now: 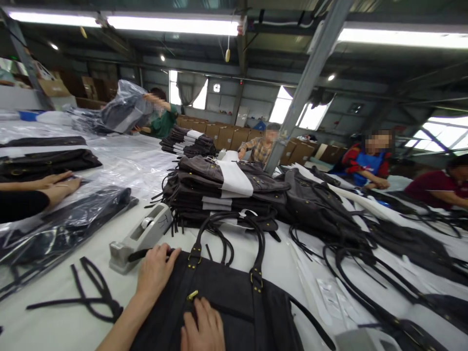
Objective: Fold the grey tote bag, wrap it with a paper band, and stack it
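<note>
Hands flat, gripping nothing: left hand [155,273] on dark bag [234,302], right hand [203,329] partly cut off, prob. near clasp [192,295].

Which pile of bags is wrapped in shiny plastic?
The flat bagged pile at the table's left, under a co-worker's hands. The tall stack beyond the grey tape dispenser lies bare.

Bag [234,297]: charcoal, brass-coloured hardware. Tape dispenser [141,236]: pale grey. Table [66,326]: white. Stacked bags [223,190]: dark brown, white inserts. Co-worker's shirt [260,148]: yellow plaid.
</note>
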Demonstrator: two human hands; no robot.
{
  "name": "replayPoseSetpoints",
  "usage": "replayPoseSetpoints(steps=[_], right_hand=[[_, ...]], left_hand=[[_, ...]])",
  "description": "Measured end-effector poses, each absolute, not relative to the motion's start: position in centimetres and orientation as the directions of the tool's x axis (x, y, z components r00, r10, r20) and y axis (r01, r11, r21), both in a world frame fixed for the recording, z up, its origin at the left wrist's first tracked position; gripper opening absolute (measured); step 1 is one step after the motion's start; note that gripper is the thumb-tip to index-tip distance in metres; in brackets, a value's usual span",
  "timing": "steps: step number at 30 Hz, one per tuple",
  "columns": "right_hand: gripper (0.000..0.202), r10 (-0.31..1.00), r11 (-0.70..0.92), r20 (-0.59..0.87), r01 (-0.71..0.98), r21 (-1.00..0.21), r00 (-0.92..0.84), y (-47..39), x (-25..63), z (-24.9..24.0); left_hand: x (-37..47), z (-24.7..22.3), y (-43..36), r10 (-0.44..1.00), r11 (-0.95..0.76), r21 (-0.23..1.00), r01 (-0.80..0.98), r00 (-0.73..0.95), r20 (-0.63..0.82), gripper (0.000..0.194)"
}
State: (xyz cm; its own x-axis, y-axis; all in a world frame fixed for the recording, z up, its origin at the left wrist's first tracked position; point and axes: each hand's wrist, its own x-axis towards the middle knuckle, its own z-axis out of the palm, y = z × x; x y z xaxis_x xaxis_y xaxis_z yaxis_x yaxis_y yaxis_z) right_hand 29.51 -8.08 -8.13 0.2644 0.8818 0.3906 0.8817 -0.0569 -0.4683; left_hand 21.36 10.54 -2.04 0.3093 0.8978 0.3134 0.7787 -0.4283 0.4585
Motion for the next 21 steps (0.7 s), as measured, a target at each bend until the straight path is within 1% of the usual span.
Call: replayPoseSetpoints(steps=[1, 2, 4, 5, 7, 9, 12, 14, 16, 18, 19, 21], right_hand=[[0.028, 0.846, -0.129, 0.422, 0.893, -0.432, 0.326, -7.5, 30.0, -9.0], [0.03, 0.815, -0.169, 0.455, 0.899, -0.404, 0.358, -7.0, 30.3, -9.8], [0.028, 0.79, -0.15, 0.502, 0.905, -0.399, 0.352, -6.5, 30.7, -10.4], [0.024, 0.787, -0.119, 0.512, 0.899, -0.421, 0.344, -6.4, 31.0, -10.2], [0.02, 0.783, -0.07, 0.508, 0.862, -0.502, 0.359, -6.5, 31.9, -8.9], [0.024, 0.762, -0.051, 0.486, 0.787, -0.615, 0.429, -6.7, 33.3, -7.0], [0.029, 0.691, -0.093, 0.404, 0.628, -0.772, 0.599, -7.1, 35.8, -4.5], [0.031, 0.643, -0.163, 0.315, 0.526, -0.835, 0.698, -7.3, 37.2, -3.7], [0.033, 0.592, -0.238, 0.246, 0.459, -0.856, 0.767, -7.4, 38.2, -3.4], [0.036, 0.566, -0.288, 0.245, 0.467, -0.836, 0.787, -7.3, 38.9, -3.0], [0.036, 0.558, -0.307, 0.266, 0.493, -0.814, 0.786, -7.0, 39.3, -2.6], [0.038, 0.559, -0.335, 0.33, 0.572, -0.749, 0.76, -5.9, 40.2, -1.3]], left_hand=[[21.5, -1.3, 10.1, 0.877, -0.448, 0.443, 0.777, 0.285, 0.387, 0.034], [21.8, -0.6, 9.4, 0.854, -0.478, 0.458, 0.749, 0.274, 0.443, 0.034], [22.5, 0.6, 7.5, 0.818, -0.56, 0.542, 0.626, 0.317, 0.48, 0.035], [23.1, 0.8, 6.4, 0.807, -0.59, 0.595, 0.546, 0.369, 0.461, 0.036], [24.2, 0.5, 4.0, 0.786, -0.59, 0.686, 0.427, 0.499, 0.365, 0.041], [25.2, -0.3, 1.8, 0.756, -0.549, 0.719, 0.427, 0.621, 0.208, 0.049], [26.0, -1.3, -0.4, 0.663, -0.55, 0.656, 0.517, 0.748, -0.034, 0.066], [26.0, -1.5, -1.3, 0.593, -0.598, 0.598, 0.533, 0.796, -0.117, 0.074], [25.9, -1.7, -1.8, 0.535, -0.653, 0.559, 0.51, 0.834, -0.136, 0.081], [25.7, -2.4, -2.3, 0.481, -0.706, 0.529, 0.471, 0.867, -0.13, 0.084], [25.8, -2.9, -2.5, 0.448, -0.733, 0.52, 0.438, 0.887, -0.115, 0.081], [25.9, -4.1, -3.0, 0.387, -0.782, 0.508, 0.362, 0.92, -0.06, 0.067]])
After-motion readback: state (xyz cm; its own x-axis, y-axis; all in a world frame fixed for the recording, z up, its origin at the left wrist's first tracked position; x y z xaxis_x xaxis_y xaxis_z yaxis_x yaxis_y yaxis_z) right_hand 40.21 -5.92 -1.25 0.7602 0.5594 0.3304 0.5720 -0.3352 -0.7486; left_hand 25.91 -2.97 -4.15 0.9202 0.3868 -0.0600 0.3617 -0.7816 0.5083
